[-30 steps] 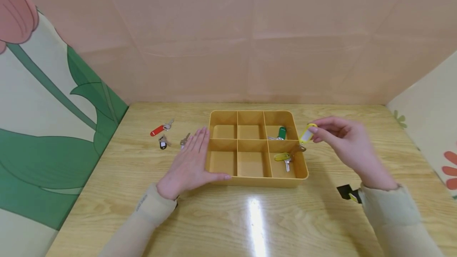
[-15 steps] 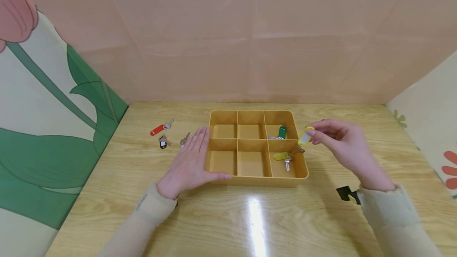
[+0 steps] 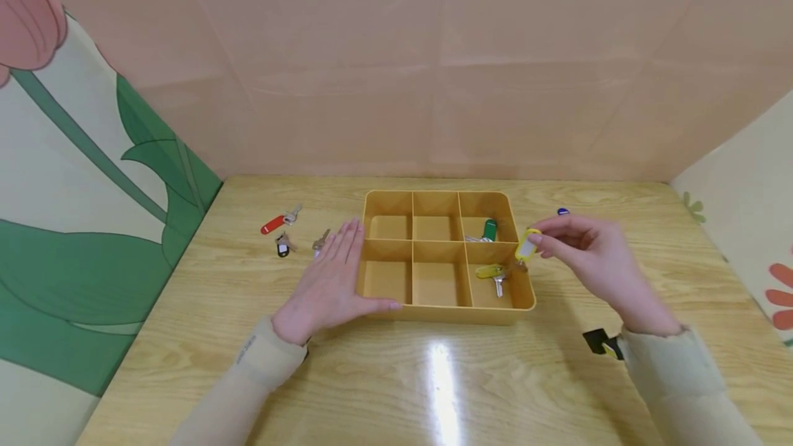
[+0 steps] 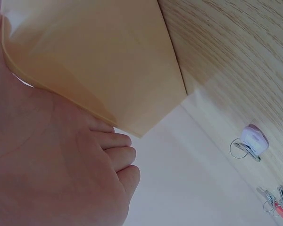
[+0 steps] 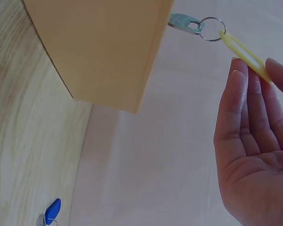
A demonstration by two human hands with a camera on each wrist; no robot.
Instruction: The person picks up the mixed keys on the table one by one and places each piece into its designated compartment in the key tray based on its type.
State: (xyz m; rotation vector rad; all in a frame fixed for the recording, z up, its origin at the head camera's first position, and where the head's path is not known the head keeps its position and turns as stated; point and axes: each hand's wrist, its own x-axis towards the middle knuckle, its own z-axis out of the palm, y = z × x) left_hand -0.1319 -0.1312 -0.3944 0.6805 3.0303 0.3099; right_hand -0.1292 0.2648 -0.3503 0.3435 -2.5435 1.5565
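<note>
My right hand point(image 3: 591, 257) pinches a yellow key tag point(image 3: 528, 245) between thumb and fingers, at the right rim of the tan divided box point(image 3: 458, 315). From the tag's ring hangs a key point(image 5: 185, 23), reaching over the box edge. Below it, in the front right compartment, lies another yellow-tagged key point(image 3: 491, 272). A green-tagged key point(image 3: 489, 230) lies in the back right compartment. My left hand point(image 3: 328, 281) rests against the box's left side, fingers straight, thumb along the front rim.
On the table left of the box lie a red-tagged key point(image 3: 272, 225), a black-tagged key point(image 3: 283, 249) and a pale-tagged key point(image 4: 254, 140), partly behind the left hand. A blue-tagged key point(image 5: 53, 211) lies to the right, beyond the right hand. A wall rises behind the table.
My right hand has moved slightly left and down, bringing the yellow tag and its key closer over the front right compartment. The blue tag has come into sight. The left hand stays put.
</note>
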